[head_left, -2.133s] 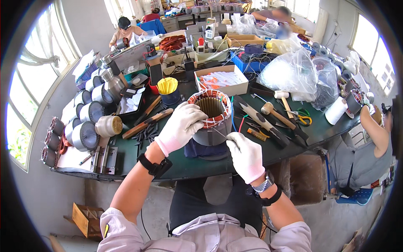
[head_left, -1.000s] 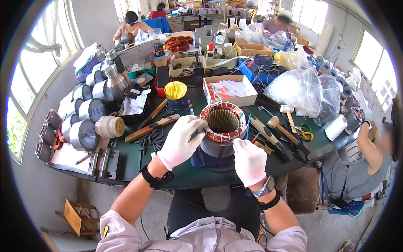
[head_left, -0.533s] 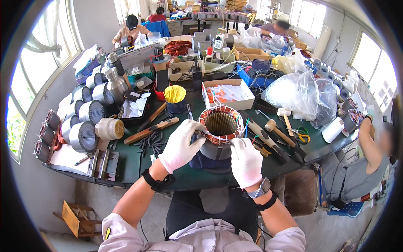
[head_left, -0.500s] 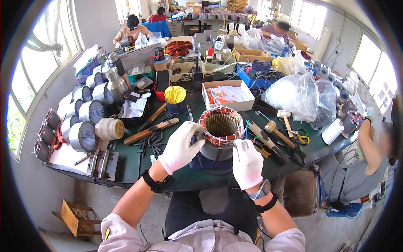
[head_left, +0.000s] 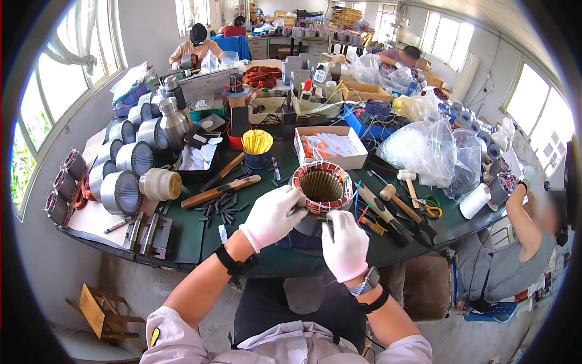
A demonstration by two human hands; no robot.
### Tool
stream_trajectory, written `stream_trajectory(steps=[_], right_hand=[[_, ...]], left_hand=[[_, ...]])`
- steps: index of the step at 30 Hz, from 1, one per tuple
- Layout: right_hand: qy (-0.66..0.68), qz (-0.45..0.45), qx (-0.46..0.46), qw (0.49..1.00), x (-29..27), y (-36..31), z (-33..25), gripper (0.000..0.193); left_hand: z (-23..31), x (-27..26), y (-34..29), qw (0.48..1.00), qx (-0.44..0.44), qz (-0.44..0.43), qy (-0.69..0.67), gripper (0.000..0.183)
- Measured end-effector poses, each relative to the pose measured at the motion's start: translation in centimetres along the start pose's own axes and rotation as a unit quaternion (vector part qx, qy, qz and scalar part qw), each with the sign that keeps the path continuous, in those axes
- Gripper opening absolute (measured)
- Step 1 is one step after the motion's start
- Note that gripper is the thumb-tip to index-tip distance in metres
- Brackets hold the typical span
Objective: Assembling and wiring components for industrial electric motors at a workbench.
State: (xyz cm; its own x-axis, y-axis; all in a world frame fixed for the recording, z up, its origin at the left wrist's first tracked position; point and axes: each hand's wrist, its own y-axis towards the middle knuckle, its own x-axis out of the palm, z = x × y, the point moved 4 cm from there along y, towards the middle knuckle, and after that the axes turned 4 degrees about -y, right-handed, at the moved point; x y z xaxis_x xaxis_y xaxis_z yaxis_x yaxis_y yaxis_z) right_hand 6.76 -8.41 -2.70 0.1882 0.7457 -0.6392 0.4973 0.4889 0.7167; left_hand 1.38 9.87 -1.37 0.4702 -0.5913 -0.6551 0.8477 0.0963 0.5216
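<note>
In front of me a motor stator [head_left: 322,189] stands upright, its copper end winding bound with white cord. Red, blue and green lead wires come off its right side. My left hand [head_left: 273,217], in a white glove, is closed at the winding's left rim, thumb and fingertips drawn together. At the front rim my right hand [head_left: 344,246], also gloved, makes a pinch with its fingertips against the stator's edge. What either hand pinches is too small to make out. Beneath the stator lies a dark pad [head_left: 297,239], mostly hidden by the hands.
Wooden sticks [head_left: 221,191] and small black pieces [head_left: 219,207] lie left, near bare stator cores [head_left: 121,193]. A mallet [head_left: 389,193] and yellow-handled scissors [head_left: 433,208] lie right. Behind stand a yellow-strip cup [head_left: 257,159] and a white box [head_left: 330,159]. A co-worker [head_left: 509,261] sits at right.
My right hand has shifted left and a little down along the stator's front rim. The left hand has moved slightly right and up. The view has shifted slightly.
</note>
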Motion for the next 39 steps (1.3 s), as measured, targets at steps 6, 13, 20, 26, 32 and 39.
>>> stream_trajectory(steps=[6, 13, 20, 26, 32, 39], right_hand=[[0.004, 0.01, 0.043, 0.999, 0.0, -0.4, 0.2, 0.023], [-0.003, 0.017, 0.048, 0.999, -0.6, -0.4, 1.0, 0.025], [-0.014, -0.019, 0.051, 0.998, 0.1, -0.2, -0.6, 0.036], [-0.024, -0.015, 0.033, 0.999, -0.2, -0.2, -0.8, 0.039], [-0.02, -0.02, 0.014, 1.0, -0.8, -0.7, -0.5, 0.039], [0.028, -0.055, 0.003, 0.998, -2.3, -3.3, -0.5, 0.034]], left_hand=[[0.8, 0.3, -0.1, 1.0, -0.001, 0.012, -0.002, 0.021], [0.6, -0.3, -0.7, 1.0, 0.014, -0.019, 0.003, 0.025], [-0.4, -0.7, 0.2, 0.999, -0.049, 0.0, 0.008, 0.024], [0.3, -0.7, 0.7, 0.999, -0.023, -0.042, -0.007, 0.02], [-0.7, -0.8, 0.8, 0.997, 0.059, -0.043, -0.01, 0.011], [-3.0, -4.7, -1.7, 0.998, 0.064, -0.015, 0.022, 0.009]])
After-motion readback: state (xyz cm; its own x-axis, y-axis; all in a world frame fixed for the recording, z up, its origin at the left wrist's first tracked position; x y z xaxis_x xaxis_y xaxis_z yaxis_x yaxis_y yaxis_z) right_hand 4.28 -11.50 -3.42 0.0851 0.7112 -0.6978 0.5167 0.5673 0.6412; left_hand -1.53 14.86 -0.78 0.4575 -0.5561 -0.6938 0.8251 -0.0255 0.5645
